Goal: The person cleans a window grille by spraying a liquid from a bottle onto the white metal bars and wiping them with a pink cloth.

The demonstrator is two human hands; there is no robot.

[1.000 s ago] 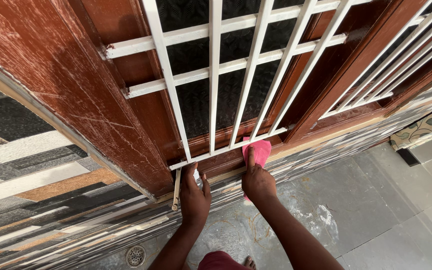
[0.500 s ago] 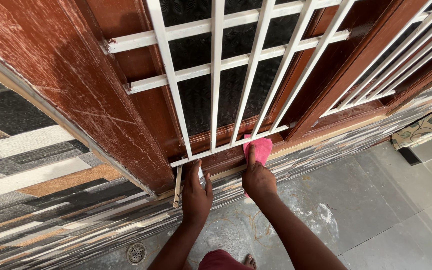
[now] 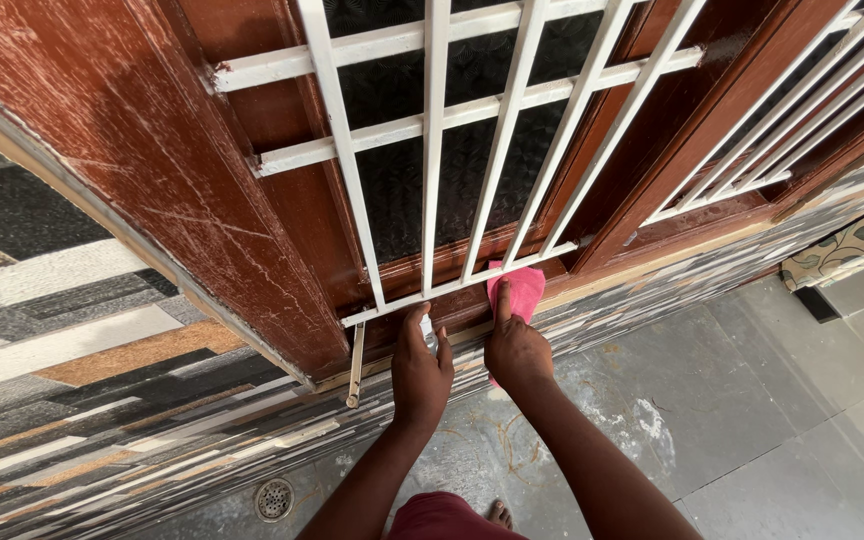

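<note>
**Honestly, tight spot down at the bottom of that window grille**

So the right hand [image 3: 515, 352] has its fingers closed on a pink cloth [image 3: 518, 290], index finger stretched up along it, pressing it onto the brown wooden sill [image 3: 472, 305] right under the lowest white bar of the grille [image 3: 432, 150]. The left hand [image 3: 422, 368] holds nothing, fingers loose and partly spread, fingertips resting on the sill edge just under that same bar. The two hands sit just beside each other, not touching.

What could go wrong, as I see it: the gap between the bottom bar and the sill looks narrow, so the cloth could snag on the bar's end or a knuckle could scrape against it if the wiping goes too fast. The frame's finish is already scratched and whitish on the left post [image 3: 152, 180], so grit caught in the cloth might scuff it more. A loose metal stay [image 3: 355, 365] hangs down just left of the left hand; a bump could set it swinging into the patterned tile wall [image 3: 102, 400]. Leaning weight on the sill edge above the grey floor [image 3: 732, 400] could mean a slip.
</note>
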